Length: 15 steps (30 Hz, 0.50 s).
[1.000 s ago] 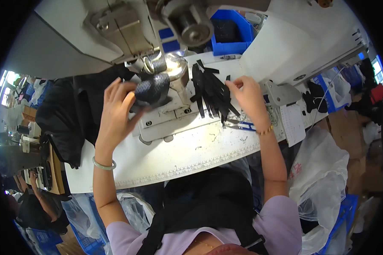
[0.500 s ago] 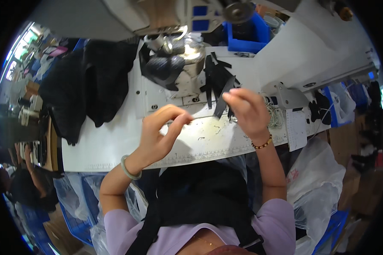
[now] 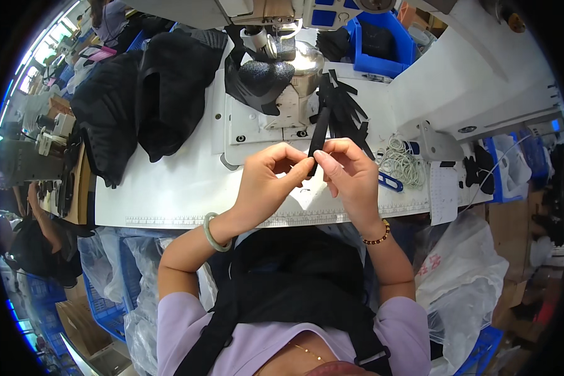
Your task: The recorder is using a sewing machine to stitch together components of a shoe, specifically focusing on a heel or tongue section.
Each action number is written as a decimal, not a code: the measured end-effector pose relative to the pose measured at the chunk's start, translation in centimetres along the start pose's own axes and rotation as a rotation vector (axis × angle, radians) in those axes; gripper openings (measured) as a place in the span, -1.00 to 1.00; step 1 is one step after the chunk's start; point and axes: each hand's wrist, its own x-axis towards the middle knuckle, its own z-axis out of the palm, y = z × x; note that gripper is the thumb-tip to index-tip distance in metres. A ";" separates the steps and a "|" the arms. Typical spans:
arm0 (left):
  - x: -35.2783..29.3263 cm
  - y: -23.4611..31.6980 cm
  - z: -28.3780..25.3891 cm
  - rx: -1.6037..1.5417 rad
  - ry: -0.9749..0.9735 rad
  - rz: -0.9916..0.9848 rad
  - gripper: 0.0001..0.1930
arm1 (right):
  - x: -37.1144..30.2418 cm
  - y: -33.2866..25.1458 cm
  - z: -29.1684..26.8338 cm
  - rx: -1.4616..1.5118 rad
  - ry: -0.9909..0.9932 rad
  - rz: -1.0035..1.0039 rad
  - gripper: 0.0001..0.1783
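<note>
Between my two hands a narrow black fabric strip (image 3: 319, 133) stands up, its lower end pinched by the fingertips. My left hand (image 3: 268, 177) grips it from the left with thumb and forefinger. From the right, my right hand (image 3: 349, 177) pinches the same end, so the fingertips of both hands nearly touch. Just beyond lies a pile of similar black strips (image 3: 343, 103) on the white table. Left of the pile, a black fabric piece (image 3: 260, 81) hangs at the arm of a sewing machine (image 3: 289, 103), below its head.
Large black fabric pieces (image 3: 175, 88) lie on the table's left side. A blue bin (image 3: 382, 47) stands at the back right. Coiled pale cord (image 3: 400, 163) and a blue-handled tool (image 3: 390, 182) lie right of my hands. A ruler scale (image 3: 232, 220) runs along the near table edge (image 3: 113, 213).
My hands have come together over the table. The strip, held by the right hand before, is now pinched at its lower end by both hands. The view has shifted slightly.
</note>
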 end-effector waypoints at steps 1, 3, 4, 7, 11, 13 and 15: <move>0.0 0.0 -0.1 0.150 -0.015 0.049 -0.89 | 0.1 -0.2 -0.1 0.002 0.001 -0.002 -0.84; 0.2 0.1 -0.1 0.301 -0.031 0.099 -0.88 | 0.2 -0.9 -0.2 0.136 -0.044 0.109 -0.85; 0.6 0.3 -0.1 0.482 0.131 0.455 -0.84 | 0.4 -1.2 -0.1 0.148 -0.050 0.124 -0.85; 1.9 1.6 -1.7 0.840 0.179 0.930 -0.64 | 0.5 -1.8 -0.9 0.096 -0.174 0.138 -0.86; 2.7 1.9 -1.9 0.849 -0.054 0.975 -0.66 | -0.2 -2.4 -0.3 0.070 -0.132 0.019 -0.85; 1.9 1.5 -1.3 0.588 -0.022 0.671 -0.73 | -0.5 -2.3 -0.2 0.075 -0.138 0.024 -0.85; 1.7 1.0 -1.1 0.551 -0.018 0.597 -0.76 | -0.5 -1.7 0.2 0.036 -0.079 -0.049 -0.86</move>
